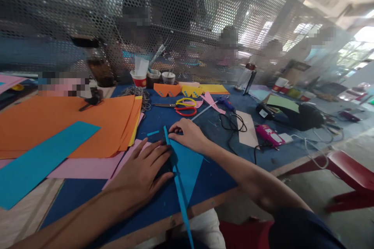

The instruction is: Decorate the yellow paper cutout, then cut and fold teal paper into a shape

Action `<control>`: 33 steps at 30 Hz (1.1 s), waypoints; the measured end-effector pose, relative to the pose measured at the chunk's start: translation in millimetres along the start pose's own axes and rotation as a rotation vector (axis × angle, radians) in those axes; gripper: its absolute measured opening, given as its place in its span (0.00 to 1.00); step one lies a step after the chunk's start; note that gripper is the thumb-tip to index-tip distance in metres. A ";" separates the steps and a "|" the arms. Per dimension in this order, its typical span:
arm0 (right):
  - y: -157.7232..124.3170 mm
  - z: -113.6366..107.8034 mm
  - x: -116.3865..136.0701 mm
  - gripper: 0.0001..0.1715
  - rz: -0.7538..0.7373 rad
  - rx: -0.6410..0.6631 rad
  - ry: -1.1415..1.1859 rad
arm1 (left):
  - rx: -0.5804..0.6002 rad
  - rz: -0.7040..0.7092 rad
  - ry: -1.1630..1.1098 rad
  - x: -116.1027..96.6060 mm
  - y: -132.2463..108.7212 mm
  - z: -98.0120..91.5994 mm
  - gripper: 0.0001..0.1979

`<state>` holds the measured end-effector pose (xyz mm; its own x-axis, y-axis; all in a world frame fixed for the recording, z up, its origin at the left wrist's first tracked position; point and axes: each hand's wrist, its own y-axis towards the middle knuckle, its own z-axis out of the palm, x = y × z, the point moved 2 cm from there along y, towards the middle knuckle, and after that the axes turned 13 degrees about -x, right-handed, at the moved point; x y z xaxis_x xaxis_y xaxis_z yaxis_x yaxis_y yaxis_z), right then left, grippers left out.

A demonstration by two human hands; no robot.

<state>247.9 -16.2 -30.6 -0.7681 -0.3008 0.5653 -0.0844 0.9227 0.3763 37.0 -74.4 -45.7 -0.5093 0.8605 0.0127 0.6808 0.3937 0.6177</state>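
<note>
A sheet of blue paper (188,163) lies at the table's front edge. Along its left side a narrow blue strip (181,198) stands up like a folded edge and reaches past the table toward me. My left hand (149,167) rests with fingers spread, its fingertips and thumb against that strip. At the far end of the paper, my right hand (188,135) is closed, thumb and bent fingers together at the paper's upper edge. Beyond it are scissors (175,106) with yellow and red handles. A small blue scrap (153,133) lies by the strip's far end.
Orange sheets (111,124) are stacked at left, a wide blue strip (52,159) across them. A blue glue gun (227,103), its cord and a pink box (270,135) lie at right. Paper cups (139,79), a jar (101,66) and a perforated metal screen (181,19) stand behind.
</note>
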 end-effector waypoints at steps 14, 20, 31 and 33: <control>-1.1 3.1 2.6 0.09 -0.045 0.056 0.033 | -0.008 0.007 -0.036 1.8 -3.6 -1.3 0.27; 3.2 -7.8 7.0 0.09 -0.085 0.041 0.070 | 0.035 -0.002 -0.067 5.8 -2.9 1.0 0.27; -81.5 -60.3 51.4 0.12 -0.237 0.318 -0.099 | 0.030 -0.050 -0.080 3.6 -3.6 5.6 0.19; -93.2 -54.4 48.4 0.11 -0.202 0.260 -0.126 | 0.031 -0.069 -0.089 5.1 -2.7 7.3 0.18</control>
<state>253.1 -129.9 1.7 -0.7906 -0.4661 0.3971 -0.3887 0.8831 0.2626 36.5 -68.7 -53.1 -0.5075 0.8559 -0.0998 0.6624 0.4615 0.5901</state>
